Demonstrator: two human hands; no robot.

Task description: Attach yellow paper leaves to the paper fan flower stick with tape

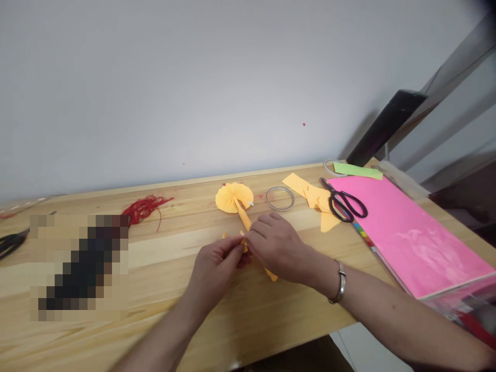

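Observation:
My left hand [217,266] and my right hand [279,248] meet above the wooden table, fingertips pinched together. Between them is a small piece of yellow-orange paper [245,248], mostly covered by the fingers. Just beyond lies a round pleated paper fan [228,199] of the same colour. Its long paper handle [243,216] runs toward me and passes beneath my right hand, with the end showing past the wrist side. A silver bangle [341,281] circles my right wrist.
Right of the fan are a metal ring [267,201], yellow-orange paper strips [296,184], black-handled scissors [351,195], a green paper strip [358,171] and a pink paper pack [411,227]. Tangled red thread [145,207] lies left, near a blurred-out dark object [83,266] and another black-handled tool [13,242].

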